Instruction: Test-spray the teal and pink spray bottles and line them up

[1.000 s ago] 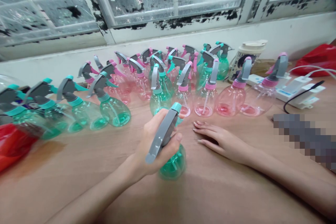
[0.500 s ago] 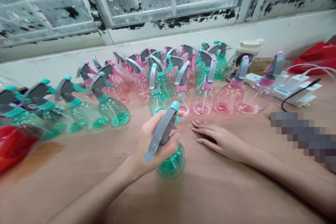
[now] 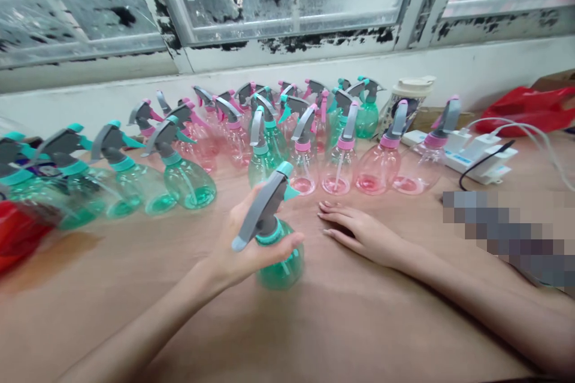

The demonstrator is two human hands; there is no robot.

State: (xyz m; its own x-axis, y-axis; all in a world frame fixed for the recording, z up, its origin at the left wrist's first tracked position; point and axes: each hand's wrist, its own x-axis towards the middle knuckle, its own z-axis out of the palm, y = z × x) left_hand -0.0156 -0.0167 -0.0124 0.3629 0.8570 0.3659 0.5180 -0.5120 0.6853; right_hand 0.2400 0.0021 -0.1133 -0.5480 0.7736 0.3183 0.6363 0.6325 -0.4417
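Note:
My left hand [image 3: 245, 245] is wrapped round a green spray bottle [image 3: 281, 263] that stands on the wooden table [image 3: 314, 329]. Its thumb lies across the bottle's shoulder, below the grey trigger head [image 3: 260, 209] with a teal nozzle. My right hand [image 3: 359, 230] lies flat on the table just right of the bottle, fingers stretched out toward the left, holding nothing.
Several pink spray bottles [image 3: 372, 164] and green spray bottles [image 3: 184, 176] stand in rows behind my hands. A white power strip [image 3: 476, 158] with cables lies at the right, a lidded cup [image 3: 404, 102] behind it. Red bags [image 3: 530, 108] sit at both sides. Windows run along the back wall.
My left hand has slid lower on the green bottle, off the trigger head onto the bottle's neck and shoulder. The right hand stays flat on the table.

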